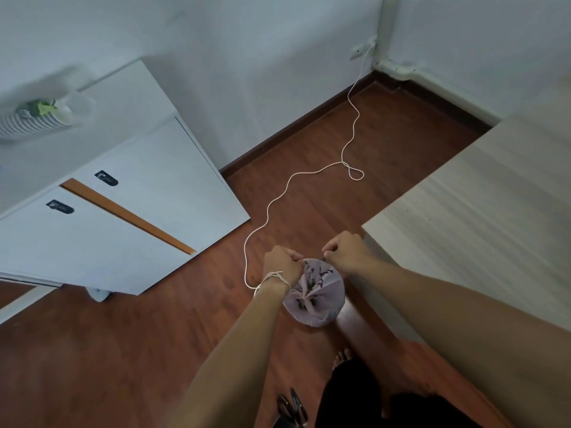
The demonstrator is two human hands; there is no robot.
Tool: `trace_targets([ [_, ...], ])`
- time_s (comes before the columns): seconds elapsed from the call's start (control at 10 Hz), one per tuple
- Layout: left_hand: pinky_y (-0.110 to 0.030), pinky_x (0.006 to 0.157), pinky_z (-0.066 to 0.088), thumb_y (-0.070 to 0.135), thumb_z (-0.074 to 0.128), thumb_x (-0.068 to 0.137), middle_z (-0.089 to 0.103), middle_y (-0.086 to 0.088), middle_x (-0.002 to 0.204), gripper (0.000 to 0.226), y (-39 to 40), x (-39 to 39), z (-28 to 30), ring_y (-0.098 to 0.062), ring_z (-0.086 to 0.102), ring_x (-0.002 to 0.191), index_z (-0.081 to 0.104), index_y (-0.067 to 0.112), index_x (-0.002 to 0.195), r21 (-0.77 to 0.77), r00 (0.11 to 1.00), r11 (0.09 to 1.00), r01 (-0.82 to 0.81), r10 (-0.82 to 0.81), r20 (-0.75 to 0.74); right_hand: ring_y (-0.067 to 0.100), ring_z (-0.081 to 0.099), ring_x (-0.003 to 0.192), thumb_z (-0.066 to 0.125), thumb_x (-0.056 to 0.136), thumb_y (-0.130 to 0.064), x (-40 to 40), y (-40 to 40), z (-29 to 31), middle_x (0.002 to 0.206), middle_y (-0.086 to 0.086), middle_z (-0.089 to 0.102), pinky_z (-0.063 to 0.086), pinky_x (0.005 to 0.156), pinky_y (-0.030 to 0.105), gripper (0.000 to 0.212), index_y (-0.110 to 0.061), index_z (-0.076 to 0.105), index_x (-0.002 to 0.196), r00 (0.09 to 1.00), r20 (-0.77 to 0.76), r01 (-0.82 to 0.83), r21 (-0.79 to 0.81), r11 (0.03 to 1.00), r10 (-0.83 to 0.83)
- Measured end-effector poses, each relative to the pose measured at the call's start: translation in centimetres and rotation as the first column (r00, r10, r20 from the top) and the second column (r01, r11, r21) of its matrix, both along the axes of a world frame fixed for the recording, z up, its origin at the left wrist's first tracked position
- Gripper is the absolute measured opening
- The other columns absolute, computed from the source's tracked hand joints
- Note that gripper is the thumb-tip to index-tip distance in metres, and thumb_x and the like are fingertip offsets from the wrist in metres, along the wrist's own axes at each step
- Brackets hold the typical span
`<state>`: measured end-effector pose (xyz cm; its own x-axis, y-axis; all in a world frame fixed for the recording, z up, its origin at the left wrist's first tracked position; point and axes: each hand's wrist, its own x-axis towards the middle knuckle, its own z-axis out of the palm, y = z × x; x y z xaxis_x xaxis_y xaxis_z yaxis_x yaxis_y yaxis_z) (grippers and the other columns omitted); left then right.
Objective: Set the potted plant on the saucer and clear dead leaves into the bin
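A translucent pale purple plastic bag (318,299) with dark leaf bits inside hangs above the wooden floor, its mouth gathered. My left hand (282,262) pinches the bag's top edge on the left. My right hand (347,251) pinches the top edge on the right, fingers closed. A thin white cord (272,276) wraps around my left wrist. No potted plant or saucer is in view.
The white cord (309,173) trails across the wooden floor to a wall outlet (358,52) at the back. A white cabinet (123,196) stands on the left, a light wood table (479,211) on the right. A dark object (292,406) lies near my bare foot (341,358).
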<state>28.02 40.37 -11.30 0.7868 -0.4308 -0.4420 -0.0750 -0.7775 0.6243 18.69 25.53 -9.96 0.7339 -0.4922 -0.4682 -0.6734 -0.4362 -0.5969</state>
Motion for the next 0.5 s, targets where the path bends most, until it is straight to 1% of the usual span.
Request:
trace_targets([
  [0.1,-0.040,0.075,0.063,0.013,0.070,0.067,0.078,-0.006,0.073,0.011,0.5,0.0,-0.7,-0.025,0.075,0.073,0.080,0.016,0.071,0.000,0.999,0.999,-0.036,0.036,0.006,0.017,0.069,0.106,0.067,0.085,-0.018,-0.1,-0.1,-0.5,0.107,0.001,0.077,0.051,0.098,0.028,0.017,-0.017,0.080,0.095,0.998,-0.002,0.060,0.024,0.998,-0.060],
  [0.2,-0.036,0.072,0.064,0.013,0.071,0.066,0.077,0.000,0.069,0.012,0.6,-0.2,-0.3,-0.019,0.074,0.066,0.077,0.023,0.062,-0.006,0.999,0.999,-0.046,0.046,0.019,0.017,0.068,0.107,0.067,0.084,-0.016,-0.3,-0.3,-0.9,0.106,0.001,0.077,0.051,0.101,0.030,0.016,-0.018,0.080,0.093,0.996,0.000,0.093,0.056,0.994,-0.093],
  [0.3,-0.033,0.073,0.063,0.017,0.072,0.070,0.077,0.003,0.070,0.011,0.7,-0.4,-0.2,-0.015,0.074,0.065,0.077,0.024,0.063,-0.022,0.999,0.999,-0.038,0.039,0.026,0.018,0.067,0.107,0.067,0.084,-0.014,-0.7,-0.3,-1.0,0.106,0.002,0.077,0.051,0.100,0.031,0.016,-0.017,0.080,0.093,0.997,0.000,0.080,0.067,0.995,-0.080],
  [0.4,-0.034,0.075,0.062,0.021,0.071,0.075,0.076,0.003,0.070,0.009,0.6,-0.9,0.3,-0.015,0.073,0.067,0.079,0.022,0.069,-0.031,0.999,1.000,-0.003,0.004,0.033,0.018,0.067,0.106,0.069,0.084,-0.018,-1.3,-0.3,-0.9,0.109,0.003,0.076,0.051,0.098,0.031,0.019,-0.015,0.078,0.101,0.998,0.012,0.055,0.081,0.995,-0.056],
  [0.5,-0.025,0.074,0.056,0.025,0.070,0.079,0.078,0.002,0.075,0.012,0.0,-1.3,1.1,-0.014,0.071,0.072,0.081,0.019,0.079,-0.065,0.995,0.995,0.077,-0.072,0.067,0.015,0.068,0.101,0.070,0.082,-0.032,-2.1,-0.5,-0.5,0.111,0.000,0.075,0.053,0.092,0.029,0.029,-0.020,0.076,0.108,0.998,0.044,0.047,0.087,0.995,-0.051],
])
